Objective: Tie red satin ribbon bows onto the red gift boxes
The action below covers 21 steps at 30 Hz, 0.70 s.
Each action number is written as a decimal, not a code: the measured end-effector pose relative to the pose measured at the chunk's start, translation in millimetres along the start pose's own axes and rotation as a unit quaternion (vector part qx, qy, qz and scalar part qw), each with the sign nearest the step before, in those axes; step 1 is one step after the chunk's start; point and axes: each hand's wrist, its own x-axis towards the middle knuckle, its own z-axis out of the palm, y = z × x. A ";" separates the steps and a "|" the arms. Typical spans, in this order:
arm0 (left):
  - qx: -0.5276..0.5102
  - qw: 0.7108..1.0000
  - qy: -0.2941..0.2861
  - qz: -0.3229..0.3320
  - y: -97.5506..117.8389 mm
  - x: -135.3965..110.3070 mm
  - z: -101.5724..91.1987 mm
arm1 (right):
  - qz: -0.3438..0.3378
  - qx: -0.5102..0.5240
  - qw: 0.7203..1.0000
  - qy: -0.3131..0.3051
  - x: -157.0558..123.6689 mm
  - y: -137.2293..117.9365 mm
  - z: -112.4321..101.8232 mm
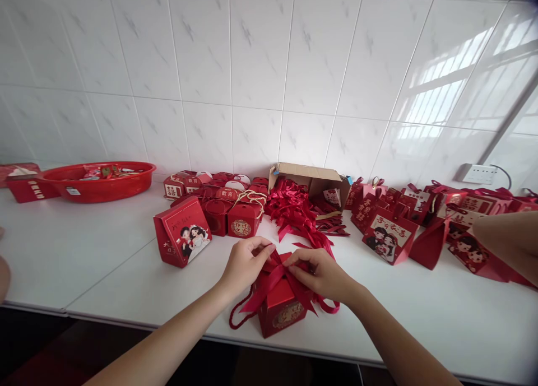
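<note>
In front of me on the white table stands a red gift box (282, 302) with a gold emblem on its front. Across its top lies a red ribbon (269, 280) formed into a bow, with tails hanging down the sides. My left hand (247, 263) pinches the ribbon at the bow's left, thumb and index finger together. At the bow's right, my right hand (321, 271) also pinches the ribbon, close to the knot. A dark red cord handle (235, 313) loops out at the box's left side.
A red box with a couple printed on it (183, 232) stands to the left. Behind are several small red boxes (244, 219), a ribbon pile (290, 207) and an open cardboard box (309, 176). A red basin (101, 181) sits far left; finished-looking gift boxes (389, 235) crowd the right, beside another person's arm (508, 240).
</note>
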 end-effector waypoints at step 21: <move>0.025 0.992 -0.125 0.024 12.6 -14.9 -2.8 | 0.088 0.180 0.980 0.023 -3.2 3.0 5.6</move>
